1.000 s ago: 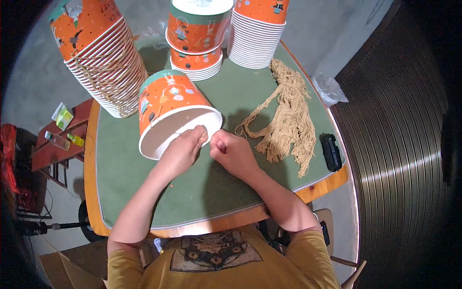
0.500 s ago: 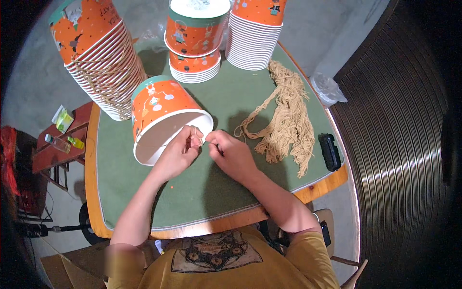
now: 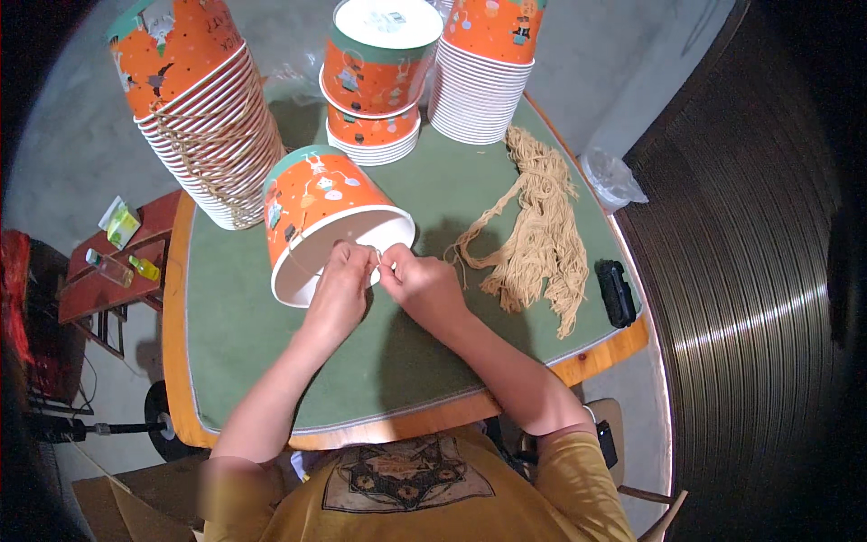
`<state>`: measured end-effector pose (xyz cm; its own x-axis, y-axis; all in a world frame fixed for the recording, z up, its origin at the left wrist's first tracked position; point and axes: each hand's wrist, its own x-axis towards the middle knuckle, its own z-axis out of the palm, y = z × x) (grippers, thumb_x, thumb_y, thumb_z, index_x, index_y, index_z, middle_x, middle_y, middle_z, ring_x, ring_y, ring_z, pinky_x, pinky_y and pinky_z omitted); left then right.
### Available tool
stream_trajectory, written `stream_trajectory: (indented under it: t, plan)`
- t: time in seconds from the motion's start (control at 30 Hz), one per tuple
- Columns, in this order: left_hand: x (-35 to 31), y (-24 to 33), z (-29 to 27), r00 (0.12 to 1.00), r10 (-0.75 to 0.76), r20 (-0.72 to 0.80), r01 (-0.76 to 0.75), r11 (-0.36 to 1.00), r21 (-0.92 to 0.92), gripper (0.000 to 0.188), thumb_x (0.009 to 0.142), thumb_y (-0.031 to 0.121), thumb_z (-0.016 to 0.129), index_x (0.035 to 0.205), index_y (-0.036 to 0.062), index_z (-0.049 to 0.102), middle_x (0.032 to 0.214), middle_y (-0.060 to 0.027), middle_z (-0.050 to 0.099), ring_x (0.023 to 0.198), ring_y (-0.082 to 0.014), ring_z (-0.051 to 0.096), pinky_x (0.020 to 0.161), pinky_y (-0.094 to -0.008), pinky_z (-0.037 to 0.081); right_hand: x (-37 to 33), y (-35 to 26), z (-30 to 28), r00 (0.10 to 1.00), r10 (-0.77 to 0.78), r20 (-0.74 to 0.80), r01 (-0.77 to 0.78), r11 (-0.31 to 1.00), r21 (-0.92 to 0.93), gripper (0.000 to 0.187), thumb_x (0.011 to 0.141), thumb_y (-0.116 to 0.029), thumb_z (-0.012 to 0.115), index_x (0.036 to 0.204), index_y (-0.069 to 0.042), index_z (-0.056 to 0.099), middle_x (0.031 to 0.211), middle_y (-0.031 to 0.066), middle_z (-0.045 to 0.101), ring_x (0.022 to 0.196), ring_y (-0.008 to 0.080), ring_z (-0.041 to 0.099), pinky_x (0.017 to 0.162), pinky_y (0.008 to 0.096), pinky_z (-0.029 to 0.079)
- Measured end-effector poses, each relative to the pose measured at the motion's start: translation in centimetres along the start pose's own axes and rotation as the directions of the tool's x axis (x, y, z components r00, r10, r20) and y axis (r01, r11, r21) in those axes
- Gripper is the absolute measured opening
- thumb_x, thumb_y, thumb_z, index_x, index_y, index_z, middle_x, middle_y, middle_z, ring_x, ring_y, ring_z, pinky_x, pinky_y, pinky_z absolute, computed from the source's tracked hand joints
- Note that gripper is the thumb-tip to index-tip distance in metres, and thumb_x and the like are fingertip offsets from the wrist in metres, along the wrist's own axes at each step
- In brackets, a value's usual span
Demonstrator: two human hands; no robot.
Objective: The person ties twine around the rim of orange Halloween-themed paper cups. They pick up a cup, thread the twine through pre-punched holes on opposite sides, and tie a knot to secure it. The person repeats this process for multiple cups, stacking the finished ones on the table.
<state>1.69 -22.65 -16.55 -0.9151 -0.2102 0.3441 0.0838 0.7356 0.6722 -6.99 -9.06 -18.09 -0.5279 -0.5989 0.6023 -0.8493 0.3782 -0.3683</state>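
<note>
An orange paper bucket (image 3: 330,194) with a white rim and green base lies tipped on its side, its mouth toward me. At the right part of that mouth, my left hand (image 3: 341,285) is closed, fingertips pinching a thin beige string (image 3: 377,256). My right hand (image 3: 417,282) is closed too, its thumb and forefinger pinched on the same string just beside the left fingertips. A thin line of string also runs across the bucket's opening. To the right of my hands lies a loose bundle of beige string (image 3: 542,244).
Nested bucket stacks stand at the back: a tall left stack (image 3: 212,135) with strings hanging over it, a middle stack (image 3: 375,135) and a right stack (image 3: 479,95). A black case (image 3: 617,294) lies near the right edge of the green-covered table (image 3: 244,361). Bottles (image 3: 108,267) stand on a red stool.
My hands have drawn together, the right one meeting the left at the string. The whole scene has shifted slightly in the picture, the bucket appearing a little farther right.
</note>
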Motion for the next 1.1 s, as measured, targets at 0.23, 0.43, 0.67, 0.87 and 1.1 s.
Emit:
stream_trajectory:
  t: [0.23,0.43,0.67,0.87,1.1]
  plan:
    - [0.0,0.4,-0.4,0.997,-0.07,-0.018,0.071,0.995,0.068,0.016,0.084,-0.004,0.052,0.099,0.0015,0.051,0.097,-0.0222,0.049,0.088,-0.0407,0.055,0.076,-0.0484,0.045,0.9,-0.7,-0.9,0.876,0.287,0.388,-0.462,0.732,0.501,0.015,0.082,-0.016,0.064,0.088,-0.007,0.053,0.057,0.0099,0.06,0.053,0.0287,0.064,0.054,0.0401,0.052]
    - [0.2,-0.2,-0.3,0.995,-0.096,-0.01,0.095,0.992,-0.084,0.012,0.096,0.009,0.049,0.096,-0.001,0.055,0.087,-0.0158,0.053,0.084,-0.0278,0.054,0.073,-0.0372,0.045,0.9,-1.5,-1.5,0.952,0.235,0.197,-0.288,0.903,0.319,0.015,0.081,-0.014,0.065,0.089,-0.008,0.054,0.068,0.0096,0.062,0.06,0.0302,0.064,0.056,0.0388,0.051]
    - [0.5,-0.4,-0.3,0.978,-0.207,0.021,0.202,0.92,-0.335,0.019,0.095,0.013,0.053,0.106,0.0008,0.061,0.103,-0.0161,0.06,0.093,-0.0306,0.059,0.083,-0.0374,0.046,0.5,-0.7,-1.2,0.992,0.125,-0.008,-0.117,0.949,0.291,0.014,0.08,-0.009,0.065,0.089,-0.01,0.055,0.086,0.0079,0.061,0.067,0.0256,0.062,0.058,0.0378,0.05]
    - [0.4,-0.3,-0.1,0.99,-0.137,-0.021,0.127,0.955,-0.266,0.028,0.095,0.011,0.052,0.121,0.0017,0.058,0.105,-0.0159,0.059,0.093,-0.0272,0.059,0.085,-0.0361,0.046,0.1,-0.4,-0.3,0.936,0.296,0.19,-0.352,0.778,0.52,0.014,0.081,-0.008,0.065,0.092,-0.008,0.057,0.081,0.0083,0.061,0.061,0.0236,0.061,0.056,0.0351,0.049]
    - [0.5,-0.5,0.1,0.982,-0.186,-0.012,0.173,0.936,-0.305,0.037,0.098,0.012,0.05,0.133,0.002,0.049,0.091,-0.0075,0.055,0.087,-0.0162,0.056,0.083,-0.0304,0.046,0.5,-1.0,-0.5,0.987,0.123,0.103,-0.149,0.939,0.309,0.013,0.082,-0.013,0.066,0.089,-0.006,0.058,0.081,0.0133,0.061,0.072,0.0335,0.063,0.062,0.0421,0.051]
